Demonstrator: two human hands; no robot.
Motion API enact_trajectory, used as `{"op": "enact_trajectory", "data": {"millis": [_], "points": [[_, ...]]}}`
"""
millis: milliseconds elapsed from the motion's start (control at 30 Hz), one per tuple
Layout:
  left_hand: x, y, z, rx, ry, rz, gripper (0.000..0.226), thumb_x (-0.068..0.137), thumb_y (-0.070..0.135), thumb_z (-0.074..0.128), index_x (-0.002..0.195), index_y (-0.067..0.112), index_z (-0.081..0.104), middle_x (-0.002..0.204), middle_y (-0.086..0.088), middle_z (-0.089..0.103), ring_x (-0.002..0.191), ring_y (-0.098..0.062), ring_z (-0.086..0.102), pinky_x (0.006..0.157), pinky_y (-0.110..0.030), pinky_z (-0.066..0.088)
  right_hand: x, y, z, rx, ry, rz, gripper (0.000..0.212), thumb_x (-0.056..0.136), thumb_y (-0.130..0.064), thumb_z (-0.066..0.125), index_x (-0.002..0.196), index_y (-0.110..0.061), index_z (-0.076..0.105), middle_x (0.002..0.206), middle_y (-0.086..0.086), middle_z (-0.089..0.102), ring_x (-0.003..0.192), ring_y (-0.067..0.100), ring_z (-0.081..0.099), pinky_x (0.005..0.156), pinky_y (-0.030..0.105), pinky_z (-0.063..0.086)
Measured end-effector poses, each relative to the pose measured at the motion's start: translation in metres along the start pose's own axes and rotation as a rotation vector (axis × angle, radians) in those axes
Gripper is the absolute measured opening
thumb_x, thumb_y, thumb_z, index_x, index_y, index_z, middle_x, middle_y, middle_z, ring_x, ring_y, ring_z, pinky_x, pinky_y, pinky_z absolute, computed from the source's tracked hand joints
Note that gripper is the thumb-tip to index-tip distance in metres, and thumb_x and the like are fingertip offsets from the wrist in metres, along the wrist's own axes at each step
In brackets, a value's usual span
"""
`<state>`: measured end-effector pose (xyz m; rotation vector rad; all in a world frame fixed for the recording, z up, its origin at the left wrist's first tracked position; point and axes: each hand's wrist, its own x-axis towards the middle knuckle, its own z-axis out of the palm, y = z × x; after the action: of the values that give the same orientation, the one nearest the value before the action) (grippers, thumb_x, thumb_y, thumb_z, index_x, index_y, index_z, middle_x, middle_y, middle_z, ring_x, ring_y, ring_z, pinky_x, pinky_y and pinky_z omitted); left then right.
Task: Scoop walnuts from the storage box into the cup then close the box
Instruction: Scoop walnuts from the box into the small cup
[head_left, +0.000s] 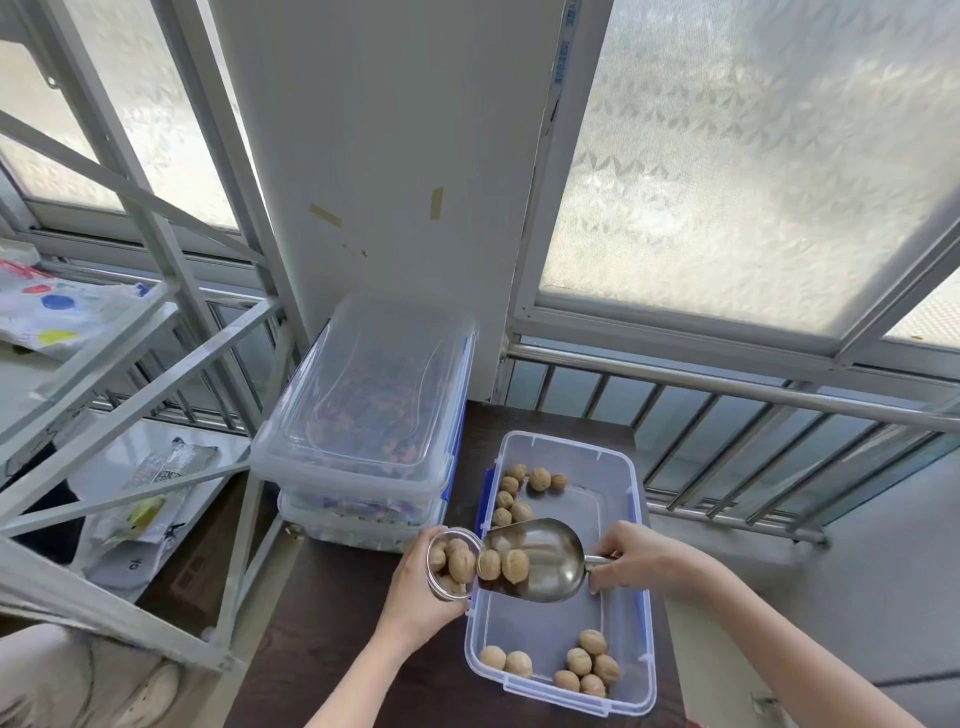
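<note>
- Walnuts (503, 565) are seen at the mouth of a metal scoop (540, 560), two of them side by side right at its front lip.
- The scoop is tipped toward a clear cup (453, 564), lip meeting the cup's rim; several walnuts are already seen inside the cup.
- The cup is gripped by the left hand (415, 592), fingers curled closed around its far side, with the opening tilted toward the scoop.
- The scoop's short handle is pinched by the right hand (641, 558), thumb and fingers shut on it; the handle itself is largely hidden by the fingers.
- Both cup and scoop are held above the left edge of the open storage box (623, 483), a clear tub with blue clips along its sides.
- Loose walnuts are left in the box in two groups: one cluster in the far left corner (519, 493), another along the near end (587, 665). The middle of the box floor is bare.
- No lid is on the box.
- The box is set on a dark wooden table (332, 623).
- Two lidded clear containers (363, 395) are stacked just beside the box on its left, filled with mixed-coloured contents that cannot be made out.
- A grey metal frame (130, 415) is seen further left, with packets (150, 493) lying beneath it.
- Frosted windows (753, 156) and a railing (727, 395) are seen behind everything.
</note>
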<state>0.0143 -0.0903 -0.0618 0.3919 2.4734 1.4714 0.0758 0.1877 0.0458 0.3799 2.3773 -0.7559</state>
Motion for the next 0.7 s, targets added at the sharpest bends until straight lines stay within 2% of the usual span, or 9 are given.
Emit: {"op": "enact_trajectory", "data": {"millis": [133, 300, 400, 500, 700], "points": [[0.001, -0.002, -0.001, 0.000, -0.014, -0.005, 0.076, 0.046, 0.025, 0.083, 0.113, 0.036, 0.050, 0.113, 0.015, 0.060, 0.106, 0.000, 0.056, 0.088, -0.019, 0.045, -0.001, 0.000, -0.006, -0.012, -0.018, -0.009, 0.024, 0.066, -0.036, 0.069, 0.053, -0.020, 0.058, 0.040, -0.007, 0.045, 0.045, 0.008, 0.037, 0.047, 0.023, 0.029], [0.001, 0.000, -0.002, -0.016, -0.024, -0.003, 0.077, 0.043, 0.021, 0.083, 0.109, 0.044, 0.049, 0.112, 0.017, 0.060, 0.106, 0.000, 0.056, 0.085, -0.013, 0.042, -0.004, 0.003, -0.004, 0.050, -0.012, 0.011, 0.023, 0.069, -0.035, 0.070, 0.055, -0.021, 0.059, 0.048, -0.007, 0.045, 0.046, 0.011, 0.038, 0.046, 0.021, 0.029], [0.000, 0.005, -0.003, -0.027, -0.026, 0.011, 0.074, 0.045, 0.019, 0.082, 0.102, 0.052, 0.047, 0.109, 0.019, 0.061, 0.103, 0.002, 0.057, 0.083, -0.013, 0.044, -0.008, 0.004, 0.001, 0.136, -0.030, 0.017, 0.027, 0.075, -0.027, 0.070, 0.051, -0.023, 0.060, 0.046, -0.009, 0.043, 0.042, 0.009, 0.034, 0.043, 0.019, 0.026], [-0.001, 0.006, -0.004, -0.036, -0.035, 0.017, 0.075, 0.045, 0.017, 0.082, 0.101, 0.053, 0.047, 0.108, 0.020, 0.060, 0.102, 0.005, 0.056, 0.081, -0.006, 0.041, -0.009, 0.007, 0.009, 0.176, -0.037, 0.015, 0.029, 0.078, -0.024, 0.070, 0.051, -0.024, 0.062, 0.043, -0.010, 0.042, 0.043, 0.008, 0.034, 0.044, 0.018, 0.026], [-0.002, 0.005, -0.003, -0.029, -0.059, 0.048, 0.078, 0.042, 0.019, 0.083, 0.105, 0.046, 0.048, 0.110, 0.022, 0.059, 0.107, 0.001, 0.054, 0.089, -0.023, 0.048, -0.010, 0.006, 0.011, 0.164, -0.009, 0.015, 0.019, 0.077, -0.028, 0.069, 0.058, -0.023, 0.066, 0.047, -0.009, 0.046, 0.044, 0.007, 0.038, 0.044, 0.015, 0.029]]}}
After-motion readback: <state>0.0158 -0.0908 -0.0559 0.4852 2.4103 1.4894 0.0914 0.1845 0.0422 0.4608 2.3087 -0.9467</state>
